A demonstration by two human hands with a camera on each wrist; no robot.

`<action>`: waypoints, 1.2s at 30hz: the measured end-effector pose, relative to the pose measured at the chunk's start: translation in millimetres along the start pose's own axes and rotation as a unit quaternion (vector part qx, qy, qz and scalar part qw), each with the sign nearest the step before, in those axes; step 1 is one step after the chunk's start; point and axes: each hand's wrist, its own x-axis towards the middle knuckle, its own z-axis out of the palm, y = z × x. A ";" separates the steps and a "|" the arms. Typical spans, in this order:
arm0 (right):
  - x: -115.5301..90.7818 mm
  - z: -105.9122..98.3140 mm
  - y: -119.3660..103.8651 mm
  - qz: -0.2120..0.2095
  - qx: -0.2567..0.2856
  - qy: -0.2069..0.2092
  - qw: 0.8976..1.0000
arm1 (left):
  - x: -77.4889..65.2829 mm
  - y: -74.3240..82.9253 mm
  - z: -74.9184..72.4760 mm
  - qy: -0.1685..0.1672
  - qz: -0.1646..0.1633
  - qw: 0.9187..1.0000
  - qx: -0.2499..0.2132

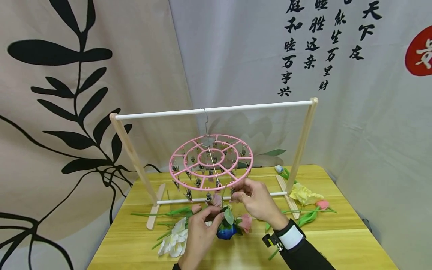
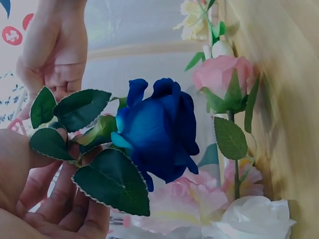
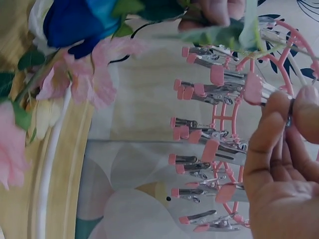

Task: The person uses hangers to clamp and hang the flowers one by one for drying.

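My left hand (image 1: 200, 234) holds the stem of a blue rose (image 2: 157, 132) just behind its bloom, which hangs head down in the head view. Dark green leaves (image 2: 112, 181) spread over its fingers in the left wrist view. Above hangs a round pink clip hanger (image 1: 210, 166) with several metal clips around its rings. At the hanger's front right edge, my right hand (image 1: 256, 198) pinches one pink-tipped metal clip (image 3: 253, 89) between thumb and fingers. In the right wrist view, the rose's leafy stem passes close to that clip; whether they touch I cannot tell.
The hanger hooks over the top white bar (image 1: 256, 106) of a wooden stand (image 1: 302, 146). On the yellow table (image 1: 135, 247) lie white flowers (image 1: 175, 240), a pink rose (image 2: 224, 74), a pink tulip (image 1: 322, 204) and a yellow flower (image 1: 303, 194). A printed curtain (image 1: 236, 48) hangs behind.
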 end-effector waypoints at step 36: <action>0.8 24.0 -10.6 -0.031 0.075 0.099 0.992 | 0.2 9.8 17.4 0.053 0.016 0.998 0.011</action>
